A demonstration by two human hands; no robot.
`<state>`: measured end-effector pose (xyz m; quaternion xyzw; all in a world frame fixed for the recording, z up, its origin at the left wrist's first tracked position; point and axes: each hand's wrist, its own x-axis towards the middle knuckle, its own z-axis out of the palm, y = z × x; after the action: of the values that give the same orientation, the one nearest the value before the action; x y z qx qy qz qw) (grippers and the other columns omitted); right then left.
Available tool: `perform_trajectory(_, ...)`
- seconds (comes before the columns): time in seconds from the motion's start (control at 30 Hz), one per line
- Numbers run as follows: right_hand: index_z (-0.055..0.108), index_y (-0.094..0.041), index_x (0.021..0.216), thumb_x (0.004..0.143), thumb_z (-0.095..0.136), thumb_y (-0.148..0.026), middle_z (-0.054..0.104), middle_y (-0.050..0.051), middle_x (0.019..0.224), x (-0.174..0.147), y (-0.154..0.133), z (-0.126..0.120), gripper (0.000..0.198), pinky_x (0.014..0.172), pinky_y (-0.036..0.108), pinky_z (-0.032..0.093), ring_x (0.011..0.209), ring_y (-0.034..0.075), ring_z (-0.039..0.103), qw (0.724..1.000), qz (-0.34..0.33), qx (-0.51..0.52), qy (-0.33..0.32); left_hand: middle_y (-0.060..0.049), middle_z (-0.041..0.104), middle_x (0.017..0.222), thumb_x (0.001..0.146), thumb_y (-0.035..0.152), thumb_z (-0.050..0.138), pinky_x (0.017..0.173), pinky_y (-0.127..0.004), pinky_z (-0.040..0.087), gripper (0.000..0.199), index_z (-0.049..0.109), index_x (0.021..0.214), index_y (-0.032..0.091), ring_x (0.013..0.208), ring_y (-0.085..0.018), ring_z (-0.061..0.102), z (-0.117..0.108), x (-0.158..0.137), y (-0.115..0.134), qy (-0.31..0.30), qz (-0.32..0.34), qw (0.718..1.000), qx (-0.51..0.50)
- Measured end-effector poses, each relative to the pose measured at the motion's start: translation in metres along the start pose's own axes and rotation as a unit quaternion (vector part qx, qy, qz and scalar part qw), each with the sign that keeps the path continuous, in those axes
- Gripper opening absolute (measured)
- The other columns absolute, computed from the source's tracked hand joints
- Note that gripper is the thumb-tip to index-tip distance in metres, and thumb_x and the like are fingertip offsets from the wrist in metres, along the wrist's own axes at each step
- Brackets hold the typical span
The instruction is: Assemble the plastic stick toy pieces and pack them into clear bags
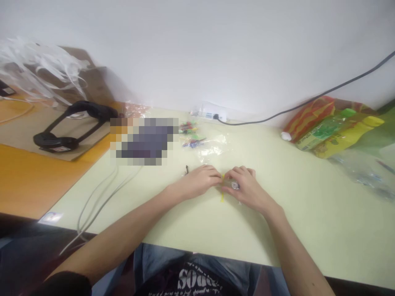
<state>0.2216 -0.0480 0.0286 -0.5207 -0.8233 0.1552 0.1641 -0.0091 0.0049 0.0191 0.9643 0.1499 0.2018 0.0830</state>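
Close together over the pale table, both hands meet at a thin yellow plastic piece point(222, 198). My left hand point(200, 181) is closed, its fingertips at the yellow piece's left side. My right hand point(247, 187) curls around a small clear round part with a white centre point(235, 185), whose left side touches or nearly touches the yellow piece. Fingers hide most of both parts, so how they join cannot be made out. A small black piece point(187, 169) lies just beyond my left wrist. Under my right hand a tiny white bit point(240, 202) shows.
Colourful small plastic pieces point(193, 142) and a clear plastic bag point(212, 150) lie beyond the hands. A power strip point(210, 113) with a black cable point(262, 122) sits by the wall. Snack bags point(339, 139) are right; a black headset-like frame point(74, 127) and white cables point(101, 209) are left.
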Motion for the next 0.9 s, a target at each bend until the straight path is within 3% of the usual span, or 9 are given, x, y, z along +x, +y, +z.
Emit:
perform_trajectory(0.17, 0.064, -0.025, 0.090, 0.097, 0.060, -0.031, 0.067, 0.003, 0.089, 0.002, -0.003, 0.005, 0.010, 0.094, 0.045, 0.033, 0.095, 0.024, 0.058, 1.000, -0.007, -0.026, -0.006, -0.007, 0.073, 0.112, 0.084, -0.007, 0.059, 0.096, -0.041, 0.052, 0.041, 0.068, 0.114, 0.020, 0.109, -0.023, 0.065, -0.001, -0.003, 0.002, 0.002, -0.017, 1.000, -0.003)
perform_trajectory(0.47, 0.063, -0.023, 0.083, 0.096, 0.057, -0.021, 0.070, 0.000, 0.082, 0.004, -0.004, 0.010, 0.014, 0.095, 0.044, 0.030, 0.092, 0.023, 0.059, 1.000, -0.005, -0.008, 0.001, -0.008, 0.073, 0.106, 0.101, 0.011, 0.052, 0.089, -0.037, 0.056, 0.022, 0.071, 0.109, 0.020, 0.102, -0.020, 0.068, -0.003, -0.005, -0.001, 0.097, -0.036, 0.994, -0.034)
perform_trajectory(0.67, 0.061, -0.022, 0.082, 0.094, 0.056, -0.019, 0.069, 0.000, 0.081, 0.007, -0.008, 0.017, 0.013, 0.097, 0.045, 0.029, 0.093, 0.022, 0.059, 1.000, 0.011, 0.005, 0.018, -0.009, 0.075, 0.105, 0.101, 0.007, 0.048, 0.097, -0.038, 0.059, 0.025, 0.071, 0.101, 0.018, 0.117, -0.021, 0.068, -0.005, -0.004, 0.004, 0.173, -0.032, 0.981, -0.082)
perform_trajectory(0.9, 0.062, -0.021, 0.082, 0.092, 0.055, -0.019, 0.071, 0.004, 0.092, 0.010, -0.013, 0.024, 0.012, 0.097, 0.046, 0.029, 0.095, 0.024, 0.058, 0.998, 0.029, -0.006, 0.050, -0.009, 0.072, 0.108, 0.102, 0.012, 0.052, 0.087, -0.032, 0.062, 0.019, 0.070, 0.100, 0.018, 0.104, -0.019, 0.071, -0.004, -0.004, 0.005, 0.210, -0.042, 0.973, -0.088)
